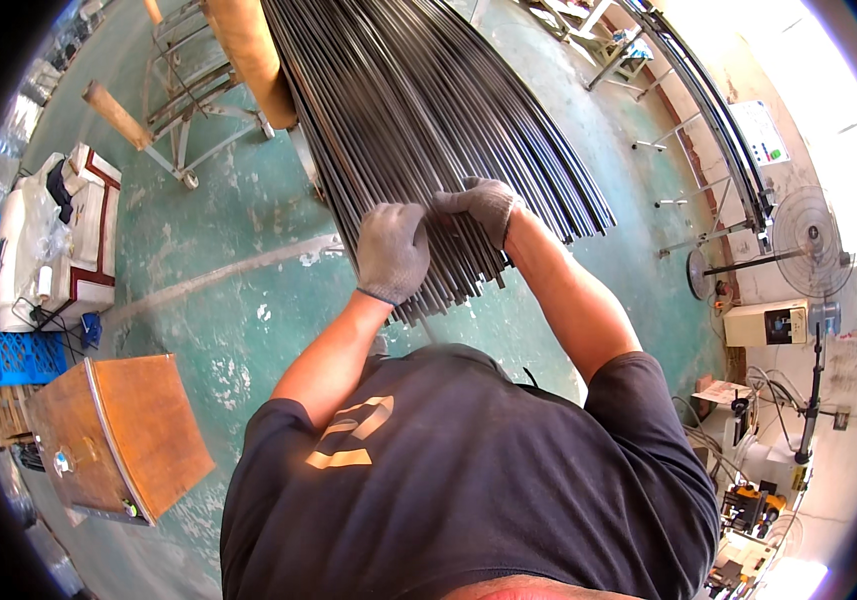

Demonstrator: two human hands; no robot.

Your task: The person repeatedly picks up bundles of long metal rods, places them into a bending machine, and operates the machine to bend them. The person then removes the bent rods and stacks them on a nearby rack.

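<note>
Long dark rods (403, 110) lie side by side in a sheaf from the top of the frame to its center, their near ends uneven. The gloved left hand (391, 253) is over the sheaf's near end, fingers curled; whether they grip a rod I cannot tell. The gloved right hand (485, 207), just beside it, has bent fingers pointing left over the rods, their hold unclear. A brown wooden cabinet (151, 425) stands lower left; a fan (798, 240), right.
</note>
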